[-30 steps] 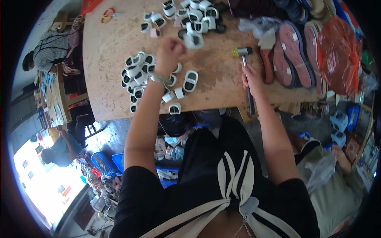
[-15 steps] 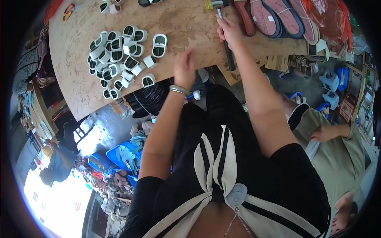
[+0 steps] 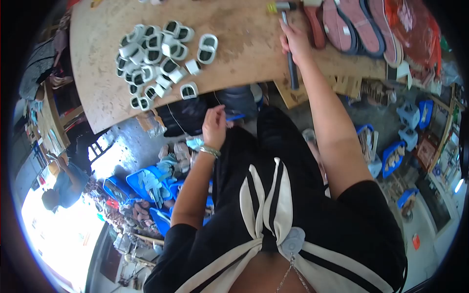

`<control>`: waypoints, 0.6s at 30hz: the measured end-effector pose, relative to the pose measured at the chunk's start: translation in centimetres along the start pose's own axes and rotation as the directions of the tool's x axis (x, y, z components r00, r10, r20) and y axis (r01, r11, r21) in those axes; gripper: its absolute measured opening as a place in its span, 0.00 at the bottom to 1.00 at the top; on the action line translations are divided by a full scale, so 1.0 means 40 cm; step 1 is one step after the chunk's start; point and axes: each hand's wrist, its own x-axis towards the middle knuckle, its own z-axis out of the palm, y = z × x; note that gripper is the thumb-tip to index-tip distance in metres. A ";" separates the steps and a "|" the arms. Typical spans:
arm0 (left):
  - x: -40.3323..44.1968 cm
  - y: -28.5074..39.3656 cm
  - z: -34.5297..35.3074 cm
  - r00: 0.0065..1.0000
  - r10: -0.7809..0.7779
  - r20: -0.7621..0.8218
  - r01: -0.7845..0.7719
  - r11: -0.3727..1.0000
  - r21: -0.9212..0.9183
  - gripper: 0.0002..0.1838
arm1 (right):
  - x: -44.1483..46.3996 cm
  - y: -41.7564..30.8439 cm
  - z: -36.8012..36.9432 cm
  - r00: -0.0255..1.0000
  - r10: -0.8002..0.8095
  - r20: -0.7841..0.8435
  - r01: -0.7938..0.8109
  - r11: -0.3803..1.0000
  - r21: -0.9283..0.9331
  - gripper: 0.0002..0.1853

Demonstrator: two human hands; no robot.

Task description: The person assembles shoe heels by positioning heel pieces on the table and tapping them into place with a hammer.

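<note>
My right hand [image 3: 295, 43] is wrapped around the shaft of a mallet [image 3: 291, 71] on the wooden table [image 3: 244, 53]. The mallet's head, yellow at one end and black at the other, points away from me; its dark handle end reaches the table's near edge. My left hand [image 3: 214, 128], with a bangle at the wrist, hangs just off the near edge, above my lap. Its fingers are loosely bent and I see nothing in them. On the table to the left lies a heap of small white looped pieces [image 3: 154, 56] with dark insides. One double-looped white piece [image 3: 207, 48] lies apart.
Pink shoe soles [image 3: 337, 27], a reddish-brown tool [image 3: 315, 24] and a red plastic bag [image 3: 413, 34] lie at the table's right. Blue crates [image 3: 146, 183] stand on the floor to the left, and stools [image 3: 408, 115] to the right. A person [image 3: 66, 183] is at far left.
My left hand has drawn back from over the table to below its near edge. My right hand keeps hold of the mallet. The view has shifted, and the person at right has left it.
</note>
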 end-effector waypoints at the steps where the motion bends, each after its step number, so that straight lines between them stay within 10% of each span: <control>1: 0.021 0.038 -0.012 1.000 0.013 -0.016 -0.014 0.999 -0.047 0.09 | -0.002 -0.005 0.001 1.000 -0.006 0.003 0.006 1.000 -0.013 0.16; 7: 0.341 0.250 -0.122 0.902 0.356 -0.245 -0.365 0.931 0.009 0.13 | -0.004 -0.009 0.005 0.999 0.014 -0.029 -0.015 0.999 -0.040 0.20; 18: 0.963 0.227 -0.319 0.824 0.217 -0.524 0.044 0.897 0.440 0.26 | 0.004 -0.024 0.007 0.998 0.065 0.006 -0.065 0.998 -0.023 0.18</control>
